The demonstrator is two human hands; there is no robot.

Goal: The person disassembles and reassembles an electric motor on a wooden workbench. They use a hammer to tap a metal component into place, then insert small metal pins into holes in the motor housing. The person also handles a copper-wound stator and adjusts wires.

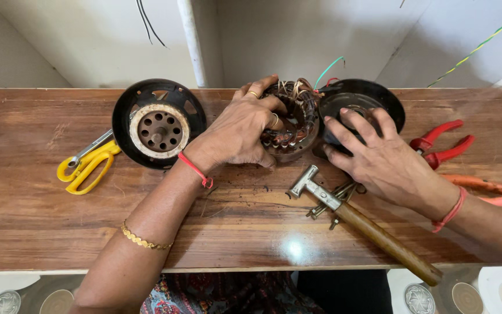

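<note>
Yellow scissors far left — hammer and red pliers lie on wooden bench.

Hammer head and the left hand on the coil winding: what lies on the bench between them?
In the head view, only bare wooden bench with dark specks of debris lies between the hammer and the left hand gripping the copper-wound stator.

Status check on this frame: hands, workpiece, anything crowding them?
Left hand grips wound stator. Right hand rests on black cover. Hammer lies close below.
</note>
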